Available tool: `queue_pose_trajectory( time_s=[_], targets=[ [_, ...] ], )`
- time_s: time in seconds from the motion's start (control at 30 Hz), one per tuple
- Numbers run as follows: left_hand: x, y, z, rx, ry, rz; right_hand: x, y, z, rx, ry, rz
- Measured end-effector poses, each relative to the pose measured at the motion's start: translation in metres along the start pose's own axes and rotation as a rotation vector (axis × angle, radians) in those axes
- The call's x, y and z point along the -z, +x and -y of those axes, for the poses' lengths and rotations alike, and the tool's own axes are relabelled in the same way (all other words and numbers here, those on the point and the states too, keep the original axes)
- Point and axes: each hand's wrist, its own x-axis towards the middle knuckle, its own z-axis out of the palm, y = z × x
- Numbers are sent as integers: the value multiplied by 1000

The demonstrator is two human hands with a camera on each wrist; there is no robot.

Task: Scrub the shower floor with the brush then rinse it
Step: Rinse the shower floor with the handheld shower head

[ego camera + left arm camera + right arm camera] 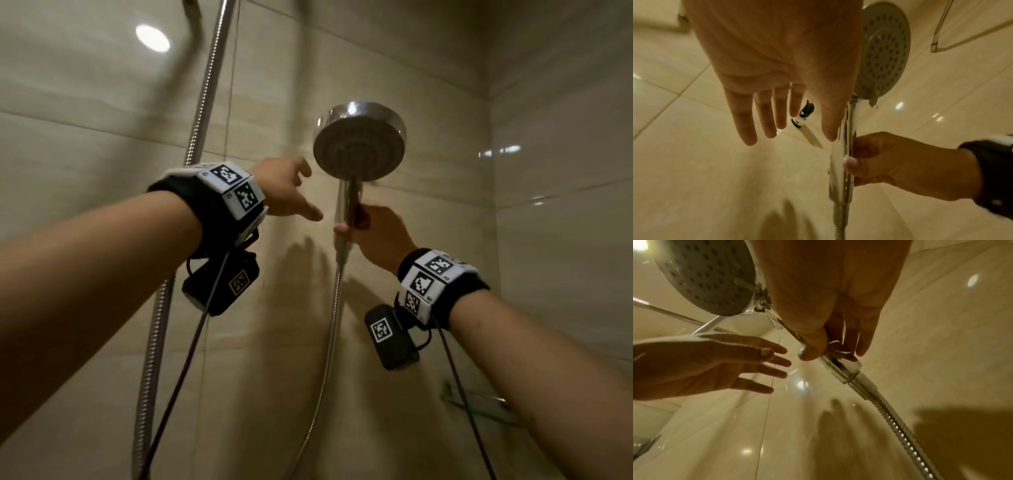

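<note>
left hand (pixel 286 186) spread; right hand (pixel 380 236) gripping.

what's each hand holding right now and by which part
The right hand grips the shower head by its chrome handle, low down near the hose joint, thumb across the front. The left hand holds nothing; its fingers are spread open beside the handle.

Glossy beige wall tiles (pixel 394 51) meet at a corner, reflecting a round light (pixel 152 38).
</note>
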Motion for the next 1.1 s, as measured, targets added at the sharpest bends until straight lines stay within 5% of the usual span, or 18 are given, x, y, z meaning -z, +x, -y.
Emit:
queue_pose_trajectory(
  time_s=[0.73,0.87,1.1],
  targets=[
    [16,150,-67,-176,219,-226,109,163,14,108,405,-278],
    [23,163,-60,-140,47,-274,118,178,22,84,475,-288],
    [21,165,-56,-162,-176,-258,116,191,23,160,258,-268]
  ],
)
